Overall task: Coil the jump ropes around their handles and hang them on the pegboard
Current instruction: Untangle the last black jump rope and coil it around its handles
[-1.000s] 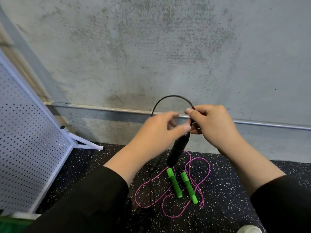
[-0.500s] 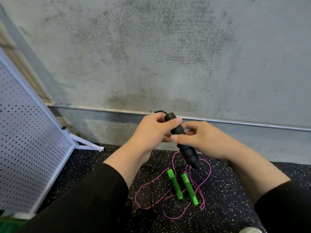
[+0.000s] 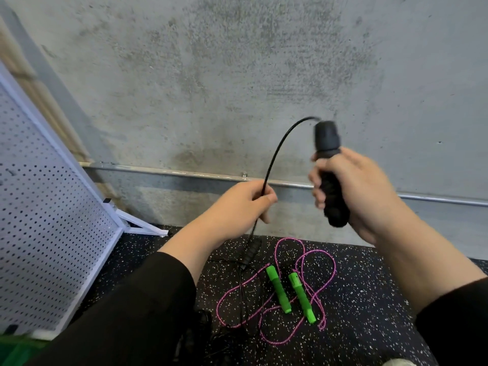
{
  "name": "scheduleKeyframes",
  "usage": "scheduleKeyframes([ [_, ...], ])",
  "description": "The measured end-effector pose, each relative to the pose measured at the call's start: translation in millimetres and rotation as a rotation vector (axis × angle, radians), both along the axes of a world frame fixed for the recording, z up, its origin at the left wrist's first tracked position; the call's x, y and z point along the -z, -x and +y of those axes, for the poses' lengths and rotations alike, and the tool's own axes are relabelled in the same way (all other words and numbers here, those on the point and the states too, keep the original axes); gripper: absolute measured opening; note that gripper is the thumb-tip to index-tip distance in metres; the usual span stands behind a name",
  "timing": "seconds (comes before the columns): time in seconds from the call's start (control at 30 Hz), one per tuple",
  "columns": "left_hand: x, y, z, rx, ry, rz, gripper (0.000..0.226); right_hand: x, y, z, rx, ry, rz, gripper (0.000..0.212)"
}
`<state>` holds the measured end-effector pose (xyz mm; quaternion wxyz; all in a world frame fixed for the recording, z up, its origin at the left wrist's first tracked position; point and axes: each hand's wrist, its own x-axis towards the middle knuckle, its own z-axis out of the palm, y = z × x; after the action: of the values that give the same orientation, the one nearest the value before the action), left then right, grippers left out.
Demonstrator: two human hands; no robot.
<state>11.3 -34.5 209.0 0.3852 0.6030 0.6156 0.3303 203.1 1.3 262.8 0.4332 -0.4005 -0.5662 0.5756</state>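
i see the right hand (image 3: 361, 191) wrapped round a black handle (image 3: 330, 175), fingers curled across its front, thumb side hidden behind; handle stands near upright w/ its top end sticking out above the fingers and its bottom end poking out below the palm, a bit motion-blurred. black rope (image 3: 277, 151) leaves the handle top, arcs up and over to the left, then drops into the left hand (image 3: 237, 207), where it's pinched btwn thumb and curled fingers; rope runs on below that hand down to the second black handle (image 3: 250, 253), lying on the speckled floor mat (image 3: 369, 299) just beneath. nearer me on the mat: two green handles (image 3: 278, 293) side by side, not touching, w/ their pink rope (image 3: 317, 262) looped loose around and under them. white pegboard (image 3: 47, 220) stands at far left, leaning, well apart from both hands. concrete wall (image 3: 237, 75) behind, metal pipe (image 3: 184, 173) along its base.
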Motion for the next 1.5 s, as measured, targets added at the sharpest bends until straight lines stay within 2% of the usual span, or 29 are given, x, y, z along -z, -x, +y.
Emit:
scheduleKeyframes([
  [0.13,-1.2,15.8,0.4,-0.054,0.132,0.247,0.019,-8.8,-17.8,13.0,0.255,-0.022,0.217,0.004],
  [0.2,-1.0,21.5,-0.9,-0.082,0.163,0.247,0.022,-9.6,-26.5,17.1,0.312,-0.001,0.240,0.007],
  [0.27,-4.8,18.2,-4.0,-0.126,0.109,0.101,0.022,-4.6,-29.7,17.1,0.289,0.038,0.148,0.012],
  [0.4,-18.9,-2.3,-7.6,-0.215,-0.009,-0.387,0.016,15.9,-12.5,-2.6,0.047,0.186,-0.160,0.028],
  [0.5,-31.1,-16.6,-4.2,-0.260,-0.124,-0.516,0.013,27.8,10.2,-25.5,-0.124,0.257,-0.090,0.029],
  [0.57,-40.4,-25.3,-3.8,-0.261,-0.127,-0.666,0.013,30.6,20.9,-36.9,-0.168,0.259,-0.015,0.025],
  [0.73,-52.5,-44.5,-12.8,-0.175,-0.063,-0.882,0.018,29.0,28.3,-45.3,-0.064,0.158,0.002,0.022],
  [0.83,-55.2,-45.9,-19.8,-0.158,-0.070,-0.810,0.022,24.7,26.0,-50.4,-0.030,0.132,0.023,0.022],
  [0.93,-48.7,-38.4,-23.5,-0.142,-0.081,-0.632,0.034,13.7,17.6,-50.2,0.098,0.107,0.118,0.020],
  [1.0,-43.9,-32.5,-32.6,-0.019,-0.007,-0.412,0.034,4.7,6.5,-47.7,0.195,0.102,0.203,0.019],
  [1.07,-37.1,-30.2,-44.7,0.167,0.097,-0.189,0.025,-2.8,-7.6,-46.2,0.266,0.094,0.252,0.020],
  [1.13,-26.2,-26.7,-53.0,0.324,0.156,0.157,0.022,-7.7,-22.6,-47.3,0.318,0.088,0.308,0.021],
  [1.2,-13.2,-21.6,-56.8,0.366,0.183,0.492,0.022,-11.0,-36.2,-49.9,0.373,0.094,0.380,0.024],
  [1.23,-9.5,-19.1,-58.6,0.324,0.194,0.577,0.022,-12.4,-41.7,-51.8,0.393,0.094,0.398,0.025],
  [1.3,-9.4,-14.5,-61.4,0.169,0.182,0.559,0.022,-14.6,-49.3,-56.8,0.397,0.095,0.399,0.024],
  [1.4,-19.4,-19.4,-64.3,-0.046,0.067,0.183,0.021,-12.3,-51.5,-64.4,0.333,0.125,0.297,0.022],
  [1.5,-31.4,-35.9,-66.6,-0.132,-0.034,-0.148,0.021,-2.9,-43.3,-73.1,0.212,0.192,0.168,0.026],
])
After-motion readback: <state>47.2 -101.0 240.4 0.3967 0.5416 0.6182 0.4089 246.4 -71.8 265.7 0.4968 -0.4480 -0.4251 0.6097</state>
